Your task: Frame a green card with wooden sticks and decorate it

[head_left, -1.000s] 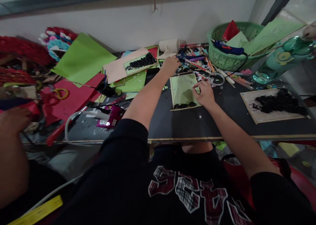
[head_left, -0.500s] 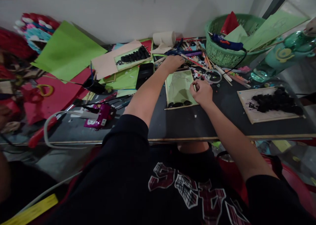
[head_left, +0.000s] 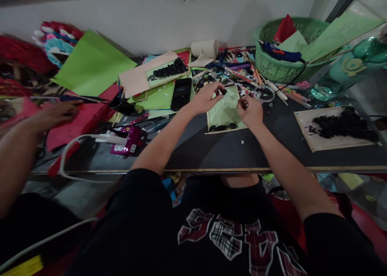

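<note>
Above the upper left of a pale green panel [head_left: 225, 111] with thin wooden edging, my left hand [head_left: 208, 97] pinches a small black piece [head_left: 224, 92]. My right hand [head_left: 252, 109] is closed at the panel's right edge, its fingertips around something small and dark that I cannot make out. Several black oval pieces [head_left: 223, 127] lie in a row along the panel's near edge. Faint drawn lines show on the green surface.
A phone [head_left: 181, 93] and a panel with black pieces [head_left: 169, 70] lie left; another such panel [head_left: 308, 126] lies right. Behind are scraps, sticks, a tape roll [head_left: 263, 93] and a green basket [head_left: 272, 64]. A bottle [head_left: 341, 74] stands right. Another person's hand [head_left: 57, 114] reaches in from the left.
My left hand has come back from the clutter behind the panel, now with a black piece in its fingers. My right hand has barely moved. Another person's arm has appeared at left.
</note>
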`<state>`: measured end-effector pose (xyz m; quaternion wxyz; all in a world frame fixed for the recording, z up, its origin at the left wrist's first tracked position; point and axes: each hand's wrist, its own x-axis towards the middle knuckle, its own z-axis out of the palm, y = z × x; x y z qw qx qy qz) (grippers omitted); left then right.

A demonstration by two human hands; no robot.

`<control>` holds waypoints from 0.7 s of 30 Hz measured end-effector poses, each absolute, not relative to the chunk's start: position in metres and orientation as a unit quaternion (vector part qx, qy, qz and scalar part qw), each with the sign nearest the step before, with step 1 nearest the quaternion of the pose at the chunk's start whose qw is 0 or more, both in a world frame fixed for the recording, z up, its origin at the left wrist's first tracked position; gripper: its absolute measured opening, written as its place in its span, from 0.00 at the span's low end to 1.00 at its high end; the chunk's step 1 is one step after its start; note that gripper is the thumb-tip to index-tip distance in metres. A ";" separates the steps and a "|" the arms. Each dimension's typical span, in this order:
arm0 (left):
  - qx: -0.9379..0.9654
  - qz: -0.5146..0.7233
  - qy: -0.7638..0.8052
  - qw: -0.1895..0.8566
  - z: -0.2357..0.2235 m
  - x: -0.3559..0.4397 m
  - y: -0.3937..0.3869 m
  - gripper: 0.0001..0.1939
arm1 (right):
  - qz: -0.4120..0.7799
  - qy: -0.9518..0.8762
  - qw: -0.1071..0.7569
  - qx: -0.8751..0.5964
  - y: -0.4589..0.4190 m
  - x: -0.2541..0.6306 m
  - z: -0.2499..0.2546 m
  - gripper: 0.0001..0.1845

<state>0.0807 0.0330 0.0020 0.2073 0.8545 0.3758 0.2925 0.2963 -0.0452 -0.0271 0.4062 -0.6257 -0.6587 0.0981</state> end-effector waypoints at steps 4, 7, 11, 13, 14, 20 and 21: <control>0.807 0.344 0.360 0.319 -0.007 0.074 0.013 0.12 | 0.129 -0.669 0.464 -0.566 -0.043 0.302 -0.028 0.08; 0.749 0.376 0.336 0.429 -0.014 0.074 0.007 0.10 | 0.141 -0.686 0.512 -0.497 -0.045 0.304 -0.024 0.23; 0.717 0.372 0.326 0.492 -0.018 0.074 -0.006 0.08 | 0.130 -0.704 0.519 -0.467 -0.051 0.295 -0.017 0.27; 0.706 0.378 0.318 0.508 -0.019 0.074 -0.012 0.09 | 0.127 -0.717 0.512 -0.456 -0.053 0.289 -0.016 0.26; 0.700 0.382 0.315 0.515 -0.019 0.075 -0.014 0.10 | 0.127 -0.722 0.509 -0.451 -0.054 0.285 -0.016 0.25; 0.665 0.412 0.318 0.535 -0.022 0.084 -0.020 0.16 | 0.099 -0.743 0.493 -0.441 -0.051 0.279 -0.014 0.22; 0.657 0.421 0.312 0.542 -0.022 0.084 -0.020 0.15 | 0.092 -0.748 0.488 -0.441 -0.049 0.279 -0.013 0.21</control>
